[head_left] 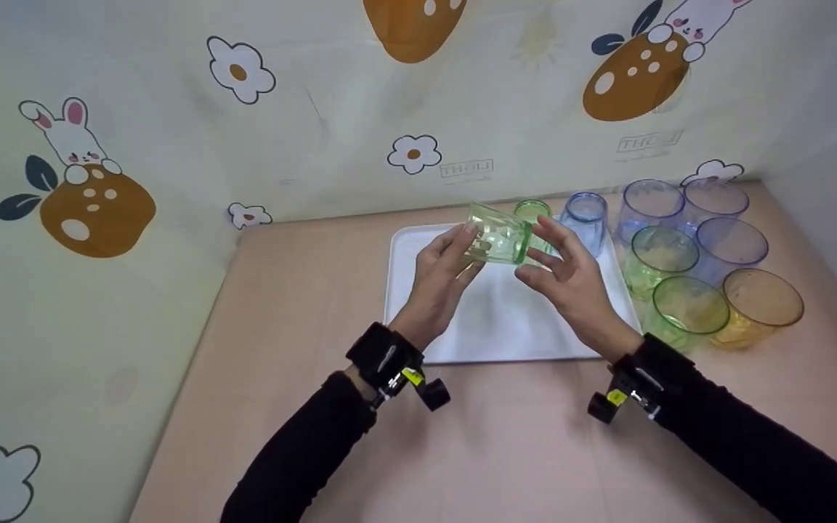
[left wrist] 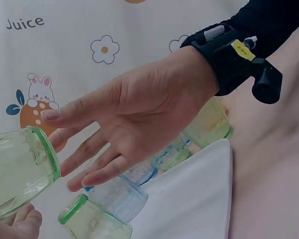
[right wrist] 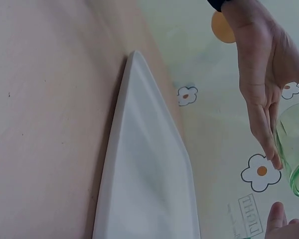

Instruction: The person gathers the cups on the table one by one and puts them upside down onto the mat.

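Observation:
My left hand point(head_left: 437, 280) grips a clear green glass point(head_left: 495, 236) near its mouth, thumb on the near side. Tipped on its side above the white tray point(head_left: 513, 330), the glass has its thick green base pointing right. My right hand point(head_left: 577, 290) is beside that base, thumb and fingers spread and relaxed; in the left wrist view its fingertips point(left wrist: 70, 167) come right up to the base rim. Behind it on the tray's far part stand a small green glass point(head_left: 532, 209) and a blue glass point(head_left: 587, 218), narrow ends up.
Right of the tray, several wider glasses stand close together on the table: bluish ones point(head_left: 652, 203) at the back, green ones point(head_left: 689, 312) and an amber one point(head_left: 761, 301) in front. A printed cloth wall point(head_left: 331, 145) rises behind the pinkish-tan table point(head_left: 288, 290).

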Tool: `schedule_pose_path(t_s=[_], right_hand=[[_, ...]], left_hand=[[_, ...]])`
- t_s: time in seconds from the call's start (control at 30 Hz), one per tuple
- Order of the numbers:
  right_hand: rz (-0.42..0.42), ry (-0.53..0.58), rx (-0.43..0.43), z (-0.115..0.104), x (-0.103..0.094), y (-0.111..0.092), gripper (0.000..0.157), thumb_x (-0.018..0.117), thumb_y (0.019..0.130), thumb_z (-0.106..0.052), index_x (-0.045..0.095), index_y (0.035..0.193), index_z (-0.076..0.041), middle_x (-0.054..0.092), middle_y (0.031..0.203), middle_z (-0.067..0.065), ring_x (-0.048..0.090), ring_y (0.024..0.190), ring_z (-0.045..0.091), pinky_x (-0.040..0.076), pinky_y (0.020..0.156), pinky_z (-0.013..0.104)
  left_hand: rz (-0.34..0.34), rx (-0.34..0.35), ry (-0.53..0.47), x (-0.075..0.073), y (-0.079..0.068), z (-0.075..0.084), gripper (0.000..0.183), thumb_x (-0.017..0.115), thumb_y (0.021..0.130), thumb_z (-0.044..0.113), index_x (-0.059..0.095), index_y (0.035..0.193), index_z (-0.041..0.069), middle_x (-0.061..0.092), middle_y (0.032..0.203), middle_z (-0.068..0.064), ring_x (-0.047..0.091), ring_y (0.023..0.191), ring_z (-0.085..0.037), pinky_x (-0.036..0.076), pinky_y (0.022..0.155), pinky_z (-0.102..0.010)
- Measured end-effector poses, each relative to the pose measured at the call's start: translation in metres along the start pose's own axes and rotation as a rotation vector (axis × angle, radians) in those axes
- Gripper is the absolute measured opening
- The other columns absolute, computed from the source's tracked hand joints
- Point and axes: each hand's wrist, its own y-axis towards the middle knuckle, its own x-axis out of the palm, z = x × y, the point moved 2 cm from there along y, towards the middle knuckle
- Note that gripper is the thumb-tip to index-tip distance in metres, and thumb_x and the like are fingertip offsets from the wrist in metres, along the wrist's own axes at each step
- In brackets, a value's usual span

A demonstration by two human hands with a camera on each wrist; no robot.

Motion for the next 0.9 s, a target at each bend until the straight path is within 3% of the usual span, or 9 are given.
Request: schedule_pose_path(t_s=[0.17, 0.33, 0.9], right_hand=[[-0.004, 0.033, -0.030, -0.0026, 0.0040, 0.0007, 0.082, 0.073, 0.090, 0.006, 0.030, 0.159, -0.009, 0.035, 0.156, 0.008, 0.047, 0.132, 0.034, 0.048, 0.100, 0.039], [-0.014, 0.068, -0.074, -0.0049, 0.0075, 0.0010, 0.082, 0.073, 0.089, 0.010, 0.031, 0.157, -0.007, 0.041, 0.153, 0.009, 0.050, 0.129, 0.034, 0.048, 0.100, 0.039], [0.033, -0.032, -0.148, -0.0015, 0.0073, -0.0005, 0.071, 0.075, 0.088, 0.008, 0.041, 0.150, 0.004, 0.056, 0.138, 0.014, 0.057, 0.119, 0.035, 0.051, 0.096, 0.037]], left_hand=[[-0.024, -0.038, -0.040, 0.0055, -0.0041, -0.0044, 0.062, 0.070, 0.098, 0.025, 0.042, 0.143, -0.008, 0.056, 0.133, -0.019, 0.060, 0.121, -0.026, 0.049, 0.099, -0.034], [-0.043, -0.055, -0.052, 0.0068, -0.0062, -0.0052, 0.065, 0.070, 0.098, 0.026, 0.039, 0.144, -0.009, 0.056, 0.133, -0.019, 0.060, 0.122, -0.027, 0.049, 0.099, -0.034], [-0.091, -0.130, 0.027, 0.0020, -0.0034, -0.0074, 0.067, 0.066, 0.099, 0.034, 0.041, 0.143, -0.010, 0.058, 0.130, -0.021, 0.060, 0.120, -0.030, 0.050, 0.099, -0.036]])
